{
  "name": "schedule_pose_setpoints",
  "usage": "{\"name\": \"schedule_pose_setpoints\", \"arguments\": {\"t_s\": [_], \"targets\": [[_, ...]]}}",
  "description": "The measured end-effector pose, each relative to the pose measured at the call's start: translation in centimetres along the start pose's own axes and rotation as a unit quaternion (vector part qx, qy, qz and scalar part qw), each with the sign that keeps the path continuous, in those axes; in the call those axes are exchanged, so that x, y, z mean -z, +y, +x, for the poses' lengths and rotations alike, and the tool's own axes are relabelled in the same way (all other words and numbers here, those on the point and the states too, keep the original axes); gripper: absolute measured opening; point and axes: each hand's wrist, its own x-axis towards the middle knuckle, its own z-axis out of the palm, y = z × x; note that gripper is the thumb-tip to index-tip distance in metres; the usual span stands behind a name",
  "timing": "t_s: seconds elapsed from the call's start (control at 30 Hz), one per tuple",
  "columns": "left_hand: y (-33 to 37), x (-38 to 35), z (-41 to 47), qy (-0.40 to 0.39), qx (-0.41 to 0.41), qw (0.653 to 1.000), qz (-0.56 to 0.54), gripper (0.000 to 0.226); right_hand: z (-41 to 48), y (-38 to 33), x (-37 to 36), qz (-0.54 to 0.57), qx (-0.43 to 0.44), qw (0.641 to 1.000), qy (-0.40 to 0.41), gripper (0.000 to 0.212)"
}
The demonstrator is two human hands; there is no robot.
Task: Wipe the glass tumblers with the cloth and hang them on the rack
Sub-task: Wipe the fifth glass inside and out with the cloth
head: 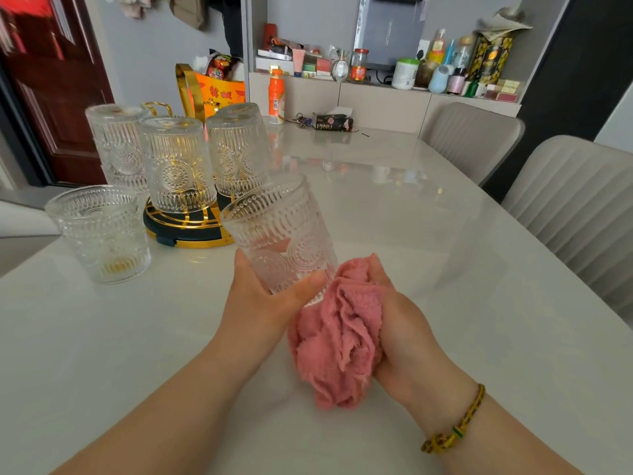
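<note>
1. Centrally, the left hand (263, 299) held a ribbed glass tumbler (284, 234) above the white table (445, 234). It was tilted, mouth pointing up and away, with the thumb curled across its near side and the fingers wrapped behind its base.
2. Just beside it, the right hand (407, 334) gripped a bunched pink cloth (339, 337), fingers closed into the folds. The cloth touched the tumbler's lower right side and hung toward the table.
3. A yellow braided bracelet (455, 426) circled the right wrist.
4. To the left stood a gold-and-dark rack (188, 224) carrying matching glasses upside down — a back tumbler (118, 142), a front tumbler (176, 162) and a right tumbler (239, 149).
5. An upright tumbler (99, 234) stood on the table, just left of the rack's base.
6. Two pale chairs (582, 207) lined the table's right side, and an orange bottle (276, 96) stood at the far end.
</note>
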Motion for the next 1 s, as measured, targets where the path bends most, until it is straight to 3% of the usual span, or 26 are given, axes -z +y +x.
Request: {"name": "schedule_pose_setpoints", "arguments": {"t_s": [0.03,0.1,0.2,0.4,0.53,0.83,1.0], "targets": [[0.0,-0.1,-0.2,-0.008,-0.002,1.0,0.005,0.096,0.1,-0.1,0.0,-0.013,0.002,1.0,0.01,0.043],[0.1,-0.4,-0.4,-0.019,-0.008,1.0,0.006,0.097,0.2,0.1,0.1,-0.041,-0.001,0.999,0.021,0.05],[0.0,-0.4,-0.4,-0.016,-0.009,1.0,0.016,0.096,0.3,0.2,0.1,-0.042,-0.027,0.998,0.023,0.031],[-0.1,0.2,0.1,-0.005,-0.004,1.0,0.013,0.096,-0.2,-0.4,-0.1,-0.031,-0.025,0.999,0.022,0.019],[0.3,-0.4,-0.7,-0.019,-0.02,0.999,0.027,0.089,-0.2,-1.2,-0.3,0.087,-0.009,0.994,0.058,0.026],[0.0,0.2,0.2,0.01,-0.014,1.0,0.008,0.091,-0.9,-0.6,-0.8,0.052,-0.059,0.997,-0.016,0.031],[0.2,-0.1,-0.5,-0.052,-0.021,0.998,0.03,0.092,-0.2,-1.3,-0.3,0.096,-0.025,0.994,0.034,0.033]]}}
